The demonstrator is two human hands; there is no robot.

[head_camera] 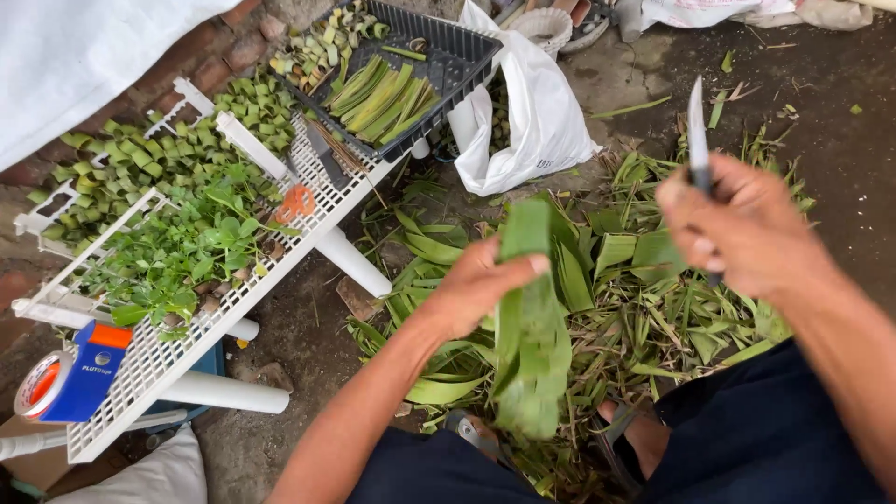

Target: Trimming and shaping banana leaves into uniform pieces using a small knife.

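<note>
A dark, damp concrete floor [840,149] fills the right side, and over its middle spreads a heap of cut green leaves and trimmings [644,317], lying loose around the person's feet. To the left stands a white slatted plastic rack [177,350] on round white legs, loaded with leafy green sprigs [177,247] and, further back, many small folded leaf pieces [121,168]. A black plastic tray [457,61] sits at the rack's far end, holding flat strips of leaf [383,98] laid side by side. A white plastic bag [537,117] slumps beside the tray on the floor.

The folded bundle of long leaves [530,327] hangs in front of the person, above the heap; it is broad, glossy and deep green, doubled over at the top with its lower ends fraying into narrower strips. The left hand [476,289] grips it near the top, thumb pressed on the front and fingers wrapped behind. The right hand [747,229] is closed in a fist round a knife [697,131], its narrow pale blade pointing up and clear of the bundle; the handle is mostly hidden, so its shape is hard to tell. At the rack's near corner rests a tape dispenser [70,378], blue and orange.
</note>
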